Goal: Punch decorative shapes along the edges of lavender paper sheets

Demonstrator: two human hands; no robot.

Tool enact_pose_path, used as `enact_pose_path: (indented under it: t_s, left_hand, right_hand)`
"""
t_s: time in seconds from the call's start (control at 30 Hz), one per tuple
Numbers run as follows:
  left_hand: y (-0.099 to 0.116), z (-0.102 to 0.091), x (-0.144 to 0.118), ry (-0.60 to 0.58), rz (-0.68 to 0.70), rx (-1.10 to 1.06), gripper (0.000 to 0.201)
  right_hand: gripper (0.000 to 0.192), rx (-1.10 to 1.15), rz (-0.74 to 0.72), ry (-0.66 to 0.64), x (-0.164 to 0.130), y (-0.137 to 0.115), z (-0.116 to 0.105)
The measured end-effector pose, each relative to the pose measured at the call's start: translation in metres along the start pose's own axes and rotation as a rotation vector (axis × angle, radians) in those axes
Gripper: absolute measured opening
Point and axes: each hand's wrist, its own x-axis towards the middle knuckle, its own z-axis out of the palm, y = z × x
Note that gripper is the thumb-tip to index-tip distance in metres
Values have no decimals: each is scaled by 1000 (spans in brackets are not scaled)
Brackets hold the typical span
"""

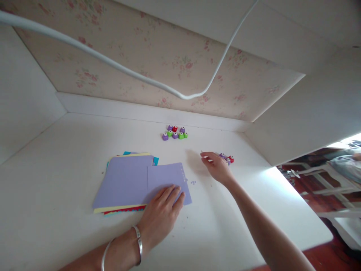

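head view: left hand (162, 210) lies flat, fingers spread, on the small lilac sheet (167, 180) atop the paper stack (124, 180). right hand (217, 165), grip loosely apart, reaches the near-right punches (228, 158) on the bench (70, 150); more punches (175, 132) lie farther back.

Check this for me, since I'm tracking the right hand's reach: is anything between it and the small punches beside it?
Nothing visible. The right hand is right beside the small punches, its fingers partly covering them. The left hand presses the lilac paper sheet.

Matt purple paper (166, 182), glossy plastic punches (175, 133)
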Motion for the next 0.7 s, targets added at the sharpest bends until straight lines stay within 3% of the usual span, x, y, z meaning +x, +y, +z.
enact_pose_path:
  t_s: [0.1,0.33,0.47,0.7]
  left_hand:
    - [1,-1,0,23,-3,11,33]
    - [1,-2,0,36,31,43,30]
    - [3,-9,-1,-8,68,84,33]
    - [7,-16,1,17,125,163,38]
  right_hand:
    - [33,-156,7,-144,42,-8,14]
    - [62,-297,-72,-212,114,-12,42]
    - [62,-369,-64,-245,125,-11,46]
    - [27,-439,-17,-206,110,-7,31]
